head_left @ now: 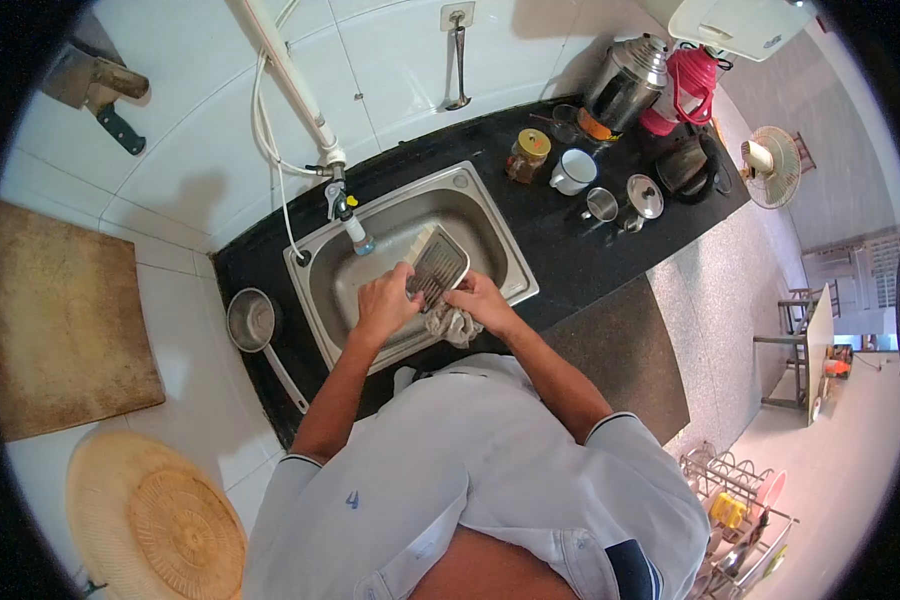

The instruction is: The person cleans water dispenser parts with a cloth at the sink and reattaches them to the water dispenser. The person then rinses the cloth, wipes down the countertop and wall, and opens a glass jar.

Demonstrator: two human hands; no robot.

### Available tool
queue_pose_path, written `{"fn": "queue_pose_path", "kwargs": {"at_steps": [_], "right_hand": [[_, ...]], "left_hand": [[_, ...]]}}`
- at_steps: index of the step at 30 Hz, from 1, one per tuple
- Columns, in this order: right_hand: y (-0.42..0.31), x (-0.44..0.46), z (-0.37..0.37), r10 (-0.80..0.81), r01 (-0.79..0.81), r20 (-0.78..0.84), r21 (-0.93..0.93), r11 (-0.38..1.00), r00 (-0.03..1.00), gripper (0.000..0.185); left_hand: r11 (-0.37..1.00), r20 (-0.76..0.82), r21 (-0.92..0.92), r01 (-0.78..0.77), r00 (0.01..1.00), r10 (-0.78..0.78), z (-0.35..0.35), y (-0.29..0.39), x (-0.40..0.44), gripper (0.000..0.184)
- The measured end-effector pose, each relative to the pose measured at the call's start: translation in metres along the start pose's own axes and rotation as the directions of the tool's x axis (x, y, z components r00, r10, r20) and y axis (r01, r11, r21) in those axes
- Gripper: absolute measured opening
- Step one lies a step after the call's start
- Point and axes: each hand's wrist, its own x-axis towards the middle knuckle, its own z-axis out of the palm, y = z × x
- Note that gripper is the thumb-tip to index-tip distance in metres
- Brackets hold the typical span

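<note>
Over the front part of the steel sink (pixel 506 228), both hands hold a small rectangular tray (pixel 438 266) with a pale rim and a dark, ridged face. My left hand (pixel 385 302) is closed on its left edge, fingers curled around the near corner. At the right edge, my right hand (pixel 482 300) grips the tray with the thumb toward its face. A crumpled greyish cloth (pixel 454 326) hangs just below the right fingers; whether they pinch it too I cannot tell. The faucet (pixel 358 236) with a bluish tip stands behind the tray.
A long-handled dipper (pixel 251 320) rests left of the sink. On the right counter stand a lidded jar (pixel 528 155), a white mug (pixel 573 172), a small metal cup (pixel 599 205), a steel flask (pixel 625 85) and a kettle (pixel 682 170). A cutting board (pixel 70 320) hangs on the left wall.
</note>
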Motion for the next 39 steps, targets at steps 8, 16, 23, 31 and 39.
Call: {"fn": "queue_pose_path", "kwargs": {"at_steps": [8, 16, 23, 31, 39], "right_hand": [[-0.005, -0.001, 0.001, 0.020, -0.025, -0.055, -0.094, 0.995, 0.998, 0.032], [-0.001, 0.002, 0.004, -0.017, 0.009, -0.042, -0.172, 0.985, 0.999, 0.032], [-0.002, 0.003, -0.011, 0.079, -0.063, -0.048, 0.270, 0.961, 0.996, 0.030], [-0.006, 0.003, -0.001, 0.013, -0.031, 0.042, 0.450, 0.892, 0.999, 0.031], [-0.027, -0.002, 0.012, -0.144, 0.140, 0.009, 0.170, 0.975, 0.990, 0.035]], "left_hand": [[1.000, 0.024, 0.010, 0.026, 0.999, -0.026, 0.005, 0.006, 0.000, 0.038], [0.980, 0.105, -0.057, 0.192, 0.977, -0.186, -0.009, 0.015, -0.004, 0.044], [0.962, -0.135, -0.272, 0.029, 0.989, -0.068, -0.008, 0.015, -0.002, 0.062], [0.977, -0.073, -0.212, -0.014, 0.997, -0.002, -0.042, 0.029, 0.023, 0.051], [0.887, 0.169, -0.427, 0.175, 0.979, -0.112, -0.054, 0.024, 0.032, 0.038]]}}
